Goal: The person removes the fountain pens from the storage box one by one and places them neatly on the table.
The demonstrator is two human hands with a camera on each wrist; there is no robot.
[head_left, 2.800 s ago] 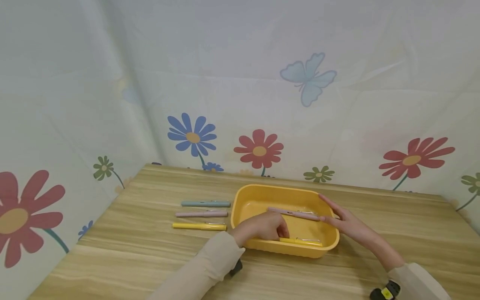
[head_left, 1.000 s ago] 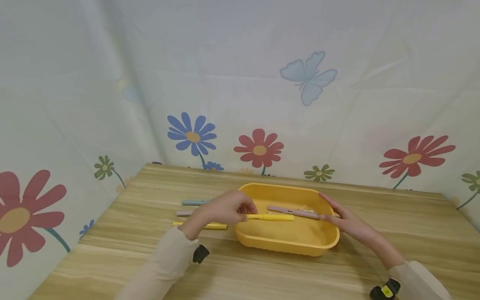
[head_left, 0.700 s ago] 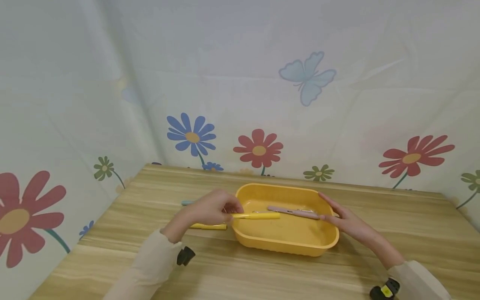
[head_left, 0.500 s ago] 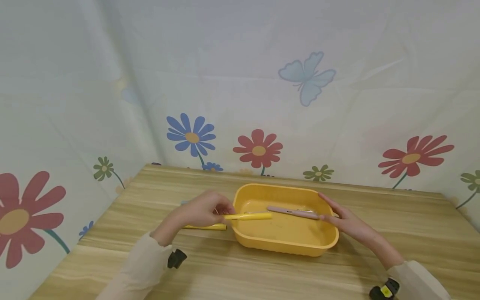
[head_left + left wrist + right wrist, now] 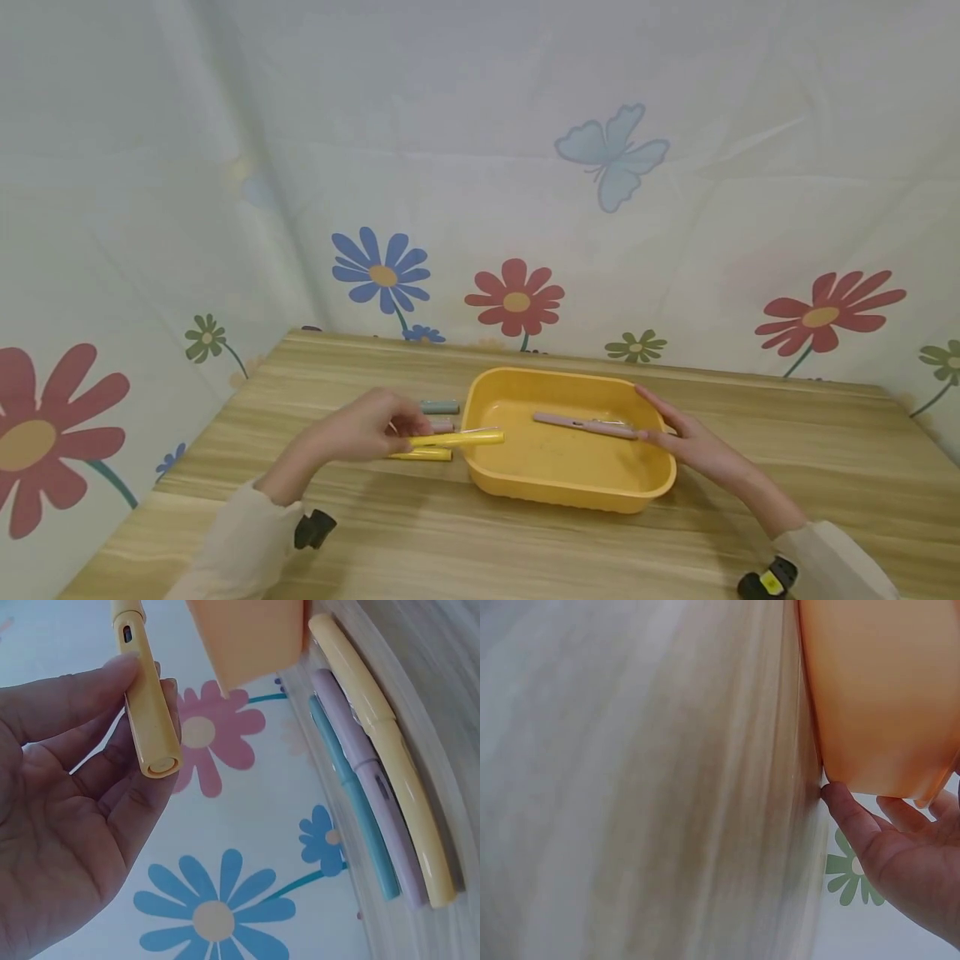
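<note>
My left hand (image 5: 375,429) pinches a yellow pen (image 5: 472,437) between thumb and fingers, its clipped end pointing right over the bin's left rim. In the left wrist view, the held pen (image 5: 150,720) shows a small dark window in its barrel. Under and beside that hand, three pens lie side by side on the table: teal (image 5: 441,407), lilac (image 5: 442,426) and yellow (image 5: 431,455). My right hand (image 5: 701,450) grips the right end of a yellow bin (image 5: 570,496), thumb over the rim, fingers along the outside wall (image 5: 885,697). Another lilac pen (image 5: 558,420) lies inside the bin.
The wooden table (image 5: 525,550) has its back edge against a white curtain (image 5: 450,125) printed with flowers and a butterfly. Dark wrist cameras are strapped at the left cuff (image 5: 313,529) and the right cuff (image 5: 768,581).
The yellow pen has been lifted from the bin by my left hand and carried left to the bin's left rim, above the row of pens. My right hand has stayed on the bin.
</note>
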